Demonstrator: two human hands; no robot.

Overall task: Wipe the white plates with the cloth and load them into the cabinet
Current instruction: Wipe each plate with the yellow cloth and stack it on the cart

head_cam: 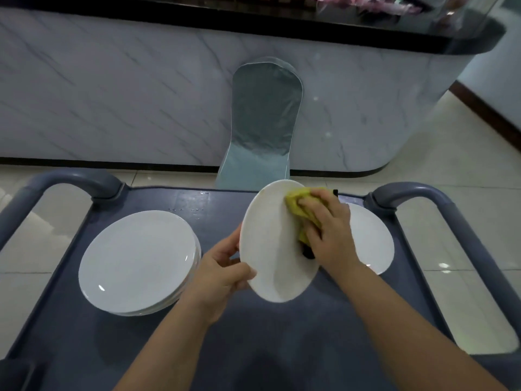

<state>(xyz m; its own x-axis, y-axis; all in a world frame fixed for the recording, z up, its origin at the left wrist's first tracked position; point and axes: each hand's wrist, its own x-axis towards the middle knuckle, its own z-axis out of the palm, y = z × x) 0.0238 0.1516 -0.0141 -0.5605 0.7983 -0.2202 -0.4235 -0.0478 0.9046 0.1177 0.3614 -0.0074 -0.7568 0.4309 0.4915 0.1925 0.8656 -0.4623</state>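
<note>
The left hand [222, 275] pinches the rim of a tilted white ceramic plate [267, 249], probably slick and fragile, while the right hand [328, 230] clutches a soft yellow cloth [294, 207] against it.

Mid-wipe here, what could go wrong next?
1. The left hand pinches the tilted plate by one rim only; the right hand pushing the yellow cloth might twist it loose.
2. If it drops, it could strike the flat plate on the cart beneath.
</note>
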